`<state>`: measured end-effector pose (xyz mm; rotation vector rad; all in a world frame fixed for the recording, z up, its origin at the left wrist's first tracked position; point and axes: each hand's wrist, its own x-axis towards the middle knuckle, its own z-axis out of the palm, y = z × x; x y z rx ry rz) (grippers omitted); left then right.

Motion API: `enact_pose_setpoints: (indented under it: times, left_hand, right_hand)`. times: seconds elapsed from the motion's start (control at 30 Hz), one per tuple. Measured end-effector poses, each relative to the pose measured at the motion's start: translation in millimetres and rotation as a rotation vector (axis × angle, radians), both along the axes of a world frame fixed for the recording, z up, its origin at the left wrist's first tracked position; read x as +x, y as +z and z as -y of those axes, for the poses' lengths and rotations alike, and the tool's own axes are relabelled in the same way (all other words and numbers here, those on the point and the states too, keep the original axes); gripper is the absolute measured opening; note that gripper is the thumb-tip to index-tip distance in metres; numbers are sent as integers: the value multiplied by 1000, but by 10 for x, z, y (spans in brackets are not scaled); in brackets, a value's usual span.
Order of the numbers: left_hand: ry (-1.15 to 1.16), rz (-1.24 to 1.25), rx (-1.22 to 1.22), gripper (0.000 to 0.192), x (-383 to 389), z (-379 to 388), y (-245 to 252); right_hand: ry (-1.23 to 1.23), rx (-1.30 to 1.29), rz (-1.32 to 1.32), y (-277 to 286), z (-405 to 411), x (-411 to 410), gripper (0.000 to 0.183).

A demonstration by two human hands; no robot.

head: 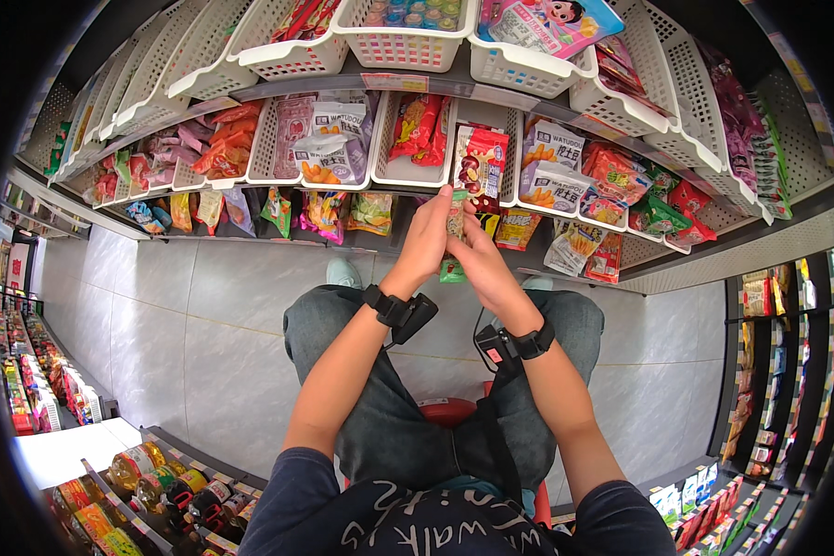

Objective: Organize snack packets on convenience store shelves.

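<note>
Between my two hands is a narrow snack packet (455, 214) with green ends and a see-through middle. My left hand (425, 235) presses against its left side, and my right hand (483, 258) grips it from the right. Fingers cover part of the packet; its lower green end shows below them. Just beyond my fingertips, a white plastic basket (417, 178) holds red snack bags (420, 128). To its right, red-and-white snack packets (481, 160) stand in another basket.
White perforated baskets (406, 52) line the upper shelf. Purple-and-white snack bags (330, 163) fill neighbouring baskets. More bags (371, 214) lie on the lowest shelf. A red stool (448, 411) is under me. Bottled goods (156, 483) stand behind left; another shelf rack (771, 361) is at right.
</note>
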<state>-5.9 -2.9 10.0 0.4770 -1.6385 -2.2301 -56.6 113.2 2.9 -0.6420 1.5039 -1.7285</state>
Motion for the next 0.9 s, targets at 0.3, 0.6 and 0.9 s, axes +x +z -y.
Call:
enact_pose_setpoints:
  times: [0.3, 0.6, 0.9]
  left_hand:
    - [2, 6, -31, 59, -44, 32, 64]
    - [260, -109, -515, 44, 286, 203, -283]
    - [228, -16, -228, 55, 385, 318, 59]
  right_hand:
    - [-16, 2, 19, 133, 30, -7, 40]
    - [52, -22, 37, -81, -13, 277, 46]
    - [-8, 91, 58, 532, -16, 523, 28]
